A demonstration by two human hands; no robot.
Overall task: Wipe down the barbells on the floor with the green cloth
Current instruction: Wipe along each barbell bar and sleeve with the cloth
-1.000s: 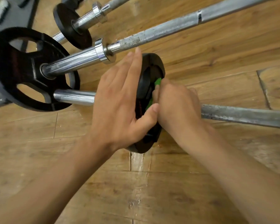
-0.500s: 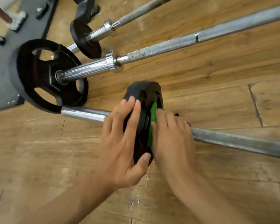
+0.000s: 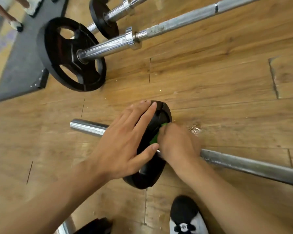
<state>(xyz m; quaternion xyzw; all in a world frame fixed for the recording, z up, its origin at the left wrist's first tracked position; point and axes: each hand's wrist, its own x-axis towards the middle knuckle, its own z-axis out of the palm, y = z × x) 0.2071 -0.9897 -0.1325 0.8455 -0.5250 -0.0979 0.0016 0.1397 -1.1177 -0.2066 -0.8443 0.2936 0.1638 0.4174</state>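
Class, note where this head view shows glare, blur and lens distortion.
Head view: glare streaks the chrome sleeve; the far-left mat and the left forearm are smeared by blur; the wide lens bends the bars and floorboards outward toward the edges.

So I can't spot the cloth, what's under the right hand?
A strip of green cloth shows beside the right hand, pressed against the black plate. The hand covers the rest of it.

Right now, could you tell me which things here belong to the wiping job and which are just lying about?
In use: green cloth, right hand, left hand, small black plate, nearest barbell.

Lying about: large plate, grey mat, black shoe.
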